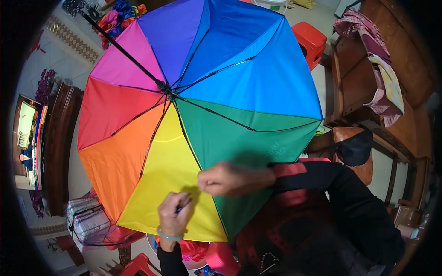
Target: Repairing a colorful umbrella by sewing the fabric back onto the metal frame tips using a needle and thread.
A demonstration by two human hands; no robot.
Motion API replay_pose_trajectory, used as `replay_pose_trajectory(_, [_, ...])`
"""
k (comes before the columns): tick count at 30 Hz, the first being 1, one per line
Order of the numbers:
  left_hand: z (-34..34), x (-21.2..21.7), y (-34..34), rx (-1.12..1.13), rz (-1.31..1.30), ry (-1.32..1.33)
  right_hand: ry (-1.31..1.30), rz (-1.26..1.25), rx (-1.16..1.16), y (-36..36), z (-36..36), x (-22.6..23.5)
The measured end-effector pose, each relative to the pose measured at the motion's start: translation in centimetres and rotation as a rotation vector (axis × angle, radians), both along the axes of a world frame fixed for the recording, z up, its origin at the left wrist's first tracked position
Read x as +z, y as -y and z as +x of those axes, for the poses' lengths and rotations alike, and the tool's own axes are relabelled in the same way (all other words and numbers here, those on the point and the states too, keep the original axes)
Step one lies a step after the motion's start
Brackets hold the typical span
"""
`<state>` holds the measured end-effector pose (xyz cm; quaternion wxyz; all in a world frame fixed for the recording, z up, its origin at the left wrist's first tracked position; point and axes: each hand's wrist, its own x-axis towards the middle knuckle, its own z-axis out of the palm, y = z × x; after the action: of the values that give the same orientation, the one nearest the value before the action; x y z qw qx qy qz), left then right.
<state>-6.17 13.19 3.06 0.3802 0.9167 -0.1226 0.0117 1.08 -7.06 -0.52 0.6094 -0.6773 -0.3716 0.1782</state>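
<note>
The left hand (175, 214) curls inward and the blurred right hand (216, 178) is fisted; I cannot tell whether either grips anything. Beneath both spreads an open, rainbow-panelled, black-ribbed cloth umbrella (202, 123).

Faint lettering (278, 150) marks the umbrella's (202, 125) green panel (230, 145), below right of the hub (166, 90); not reliably legible.

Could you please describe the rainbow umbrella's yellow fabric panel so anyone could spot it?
On the large, open, rainbow fabric umbrella, find the black central hub. Below, the triangular yellow panel widens toward the bare left hand. It alone is yellow, between an orange panel and a green panel.
</note>
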Motion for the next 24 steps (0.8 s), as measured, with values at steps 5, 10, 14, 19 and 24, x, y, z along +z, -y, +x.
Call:
replay_pose_trajectory(5, [-1.1, 0.2, 5.9, -0.177, -0.167, -0.173, 0.074, -0.192, -0.068, 5.7, 1.6, 1.4])
replay_pose_trajectory(10, [-2.4, -0.8, 9.1, -0.290, -0.126, -0.157, 0.233, -0.115, -0.251, 8.5, 3.5, 1.4])
replay_pose_trajectory(14, [-3.5, -1.6, 9.2, -0.269, -0.074, -0.133, -0.055, -0.105, -0.217, 10.4, 3.8, 5.6])
replay_pose_trajectory(19, [-4.1, -1.2, 10.5, -0.224, -0.097, -0.090, -0.203, -0.059, -0.049, 12.3, 1.6, 6.9])
replay_pose_trajectory(24, [-4.3, -2.0, 10.3, -0.109, -0.095, -0.006, -0.180, -0.263, 0.418, 13.5, -2.2, 5.7])
